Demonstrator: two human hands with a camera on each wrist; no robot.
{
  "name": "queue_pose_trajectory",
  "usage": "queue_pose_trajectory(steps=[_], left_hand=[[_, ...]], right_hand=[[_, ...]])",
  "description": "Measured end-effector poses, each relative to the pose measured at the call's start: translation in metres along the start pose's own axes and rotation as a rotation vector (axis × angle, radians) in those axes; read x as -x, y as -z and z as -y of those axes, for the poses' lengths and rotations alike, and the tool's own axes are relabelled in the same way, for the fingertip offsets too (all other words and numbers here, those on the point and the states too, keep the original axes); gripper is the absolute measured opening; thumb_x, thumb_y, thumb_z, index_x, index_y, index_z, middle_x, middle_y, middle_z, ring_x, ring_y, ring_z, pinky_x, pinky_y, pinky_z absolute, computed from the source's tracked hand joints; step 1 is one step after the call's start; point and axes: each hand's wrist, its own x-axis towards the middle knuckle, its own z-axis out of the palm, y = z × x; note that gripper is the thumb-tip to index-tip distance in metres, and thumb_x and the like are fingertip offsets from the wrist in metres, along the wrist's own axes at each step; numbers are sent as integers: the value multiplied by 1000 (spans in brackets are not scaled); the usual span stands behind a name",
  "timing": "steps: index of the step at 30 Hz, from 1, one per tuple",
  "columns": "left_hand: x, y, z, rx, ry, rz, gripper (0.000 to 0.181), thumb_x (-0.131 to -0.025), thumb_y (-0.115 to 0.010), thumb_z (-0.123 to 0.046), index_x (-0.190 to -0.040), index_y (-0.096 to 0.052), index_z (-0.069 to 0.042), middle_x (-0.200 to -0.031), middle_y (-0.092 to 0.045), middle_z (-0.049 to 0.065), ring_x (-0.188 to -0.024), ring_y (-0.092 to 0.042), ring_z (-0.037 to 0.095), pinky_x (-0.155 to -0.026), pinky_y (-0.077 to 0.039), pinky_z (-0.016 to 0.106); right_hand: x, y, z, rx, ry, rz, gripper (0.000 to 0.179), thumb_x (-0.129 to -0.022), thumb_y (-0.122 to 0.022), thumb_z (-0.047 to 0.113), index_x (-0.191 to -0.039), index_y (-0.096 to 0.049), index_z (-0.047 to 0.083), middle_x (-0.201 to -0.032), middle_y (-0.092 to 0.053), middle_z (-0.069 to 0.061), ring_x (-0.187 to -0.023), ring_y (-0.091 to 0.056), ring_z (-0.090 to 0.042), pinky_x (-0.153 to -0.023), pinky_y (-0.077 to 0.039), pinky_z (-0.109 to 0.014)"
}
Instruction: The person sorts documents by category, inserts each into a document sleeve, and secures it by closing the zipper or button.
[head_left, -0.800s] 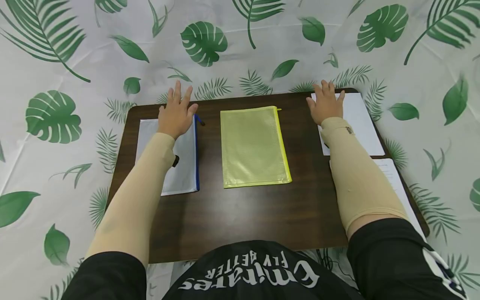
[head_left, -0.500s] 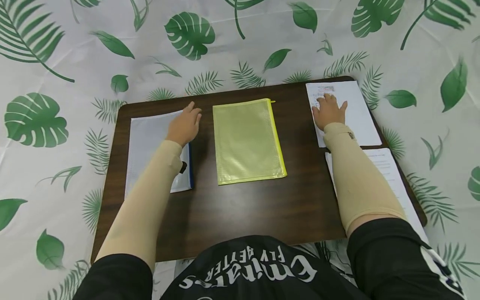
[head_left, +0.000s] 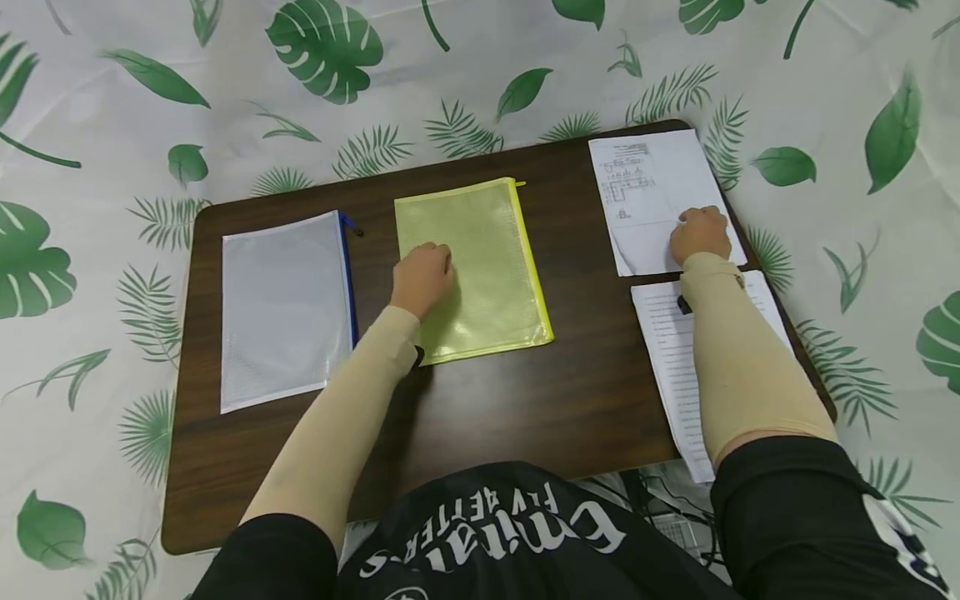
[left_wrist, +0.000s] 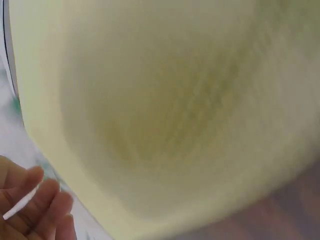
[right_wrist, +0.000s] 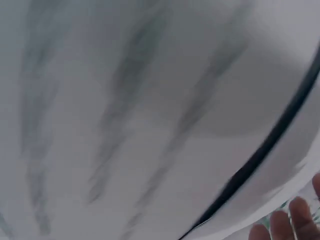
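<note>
A yellow zip pouch of translucent mesh lies at the middle of the table. Over its left part hovers my left hand, fingers loosely bent. In the left wrist view, the left hand's fingers show nothing between them. To the left lies a pale pouch with a blue zip edge. At the right, my right hand is over the lower right part of a printed sheet. The right wrist view shows only its fingertips, loosely bent; whether they touch the sheet I cannot tell.
Below the upper sheet lies a second stack of printed paper, partly under my right forearm. The dark wooden table has rounded corners. Leaf-patterned cloth surrounds it. Cables hang beyond the near edge.
My left hand has moved right, from the pale pouch to over the yellow one. My right hand has drawn back from the upper sheet's top to its lower right. The head view has shifted.
</note>
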Motion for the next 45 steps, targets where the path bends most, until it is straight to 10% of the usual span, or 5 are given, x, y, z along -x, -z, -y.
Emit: queue_pose_trajectory(steps=[9, 17, 22, 33, 45], left_hand=[[-17, -25, -58, -52, -43, 29, 39, -106, -47, -31, -140, -57, -13, -148, -48, 12, -134, -47, 33, -91, -50, 56], [-26, -44, -88, -244, -18, 93, 59, -106, -28, -59, -139, -51, -16, -134, -51, 10, -119, -50, 33, -75, -53, 59], [-33, -51, -98, -203, 70, 94, 72, -99, -30, -71, -140, -51, -16, -138, -47, 12, -125, -44, 37, -66, -55, 61], [-56, -51, -115, -202, 199, 325, 87, -93, -43, -74, -156, -31, -16, -159, -23, 16, -144, -20, 45, -71, -58, 59], [-60, -53, -110, -180, 126, 346, 80, -95, -44, -70, -152, -37, -15, -152, -31, 18, -135, -30, 45, -113, -23, 54]], right_hand=[[-4, 16, -36, 81, -84, 30, 59, -105, -42, 30, -147, -36, -11, -143, -32, -41, -132, -33, -56, -104, -36, -66], [-8, 20, -28, 10, -137, 112, 62, -105, -48, 36, -152, -35, -3, -146, -29, -41, -136, -26, -56, -104, -35, -68], [-13, 18, -28, 25, -170, 113, 67, -103, -53, 38, -153, -31, -1, -145, -28, -40, -138, -25, -54, -104, -35, -68], [-23, 14, -33, 86, -282, 136, 90, -99, -60, 46, -150, -18, -15, -141, -27, -46, -135, -28, -55, -105, -39, -63], [-30, 13, -47, 220, -207, 221, 95, -99, -53, 52, -139, -21, -28, -135, -33, -49, -132, -31, -60, -112, -27, -59]])
